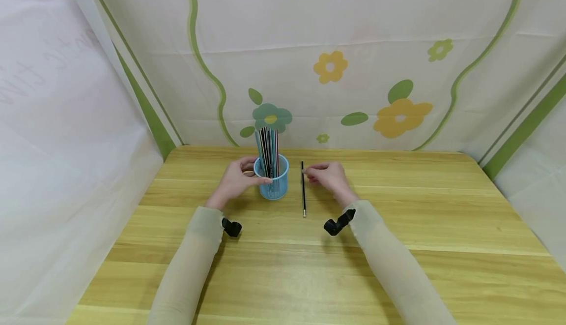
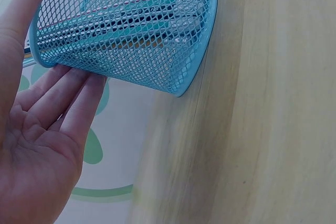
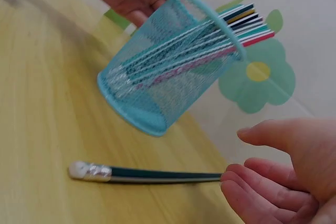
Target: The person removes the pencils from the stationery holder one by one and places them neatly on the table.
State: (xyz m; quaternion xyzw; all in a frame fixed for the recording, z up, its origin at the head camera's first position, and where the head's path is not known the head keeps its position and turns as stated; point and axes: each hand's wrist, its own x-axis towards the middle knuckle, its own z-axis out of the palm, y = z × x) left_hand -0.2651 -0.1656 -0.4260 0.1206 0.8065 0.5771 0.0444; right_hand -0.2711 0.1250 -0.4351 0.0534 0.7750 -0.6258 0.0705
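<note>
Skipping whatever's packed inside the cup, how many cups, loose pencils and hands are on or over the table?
Cup: 1
Loose pencil: 1
Hands: 2 (left hand, right hand)
Total: 4

A cup (image 1: 284, 187) is showing light-blue mesh. Inside the cup, pencils (image 1: 268, 149) are mixing black, white, teal and red. Right of it, a lone pencil (image 1: 303, 192) is showing black. Under it, the table (image 1: 287, 276) is displaying yellow-brown grain; behind it, white cloth (image 1: 287, 30) is carrying orange-and-green floral print.
</note>
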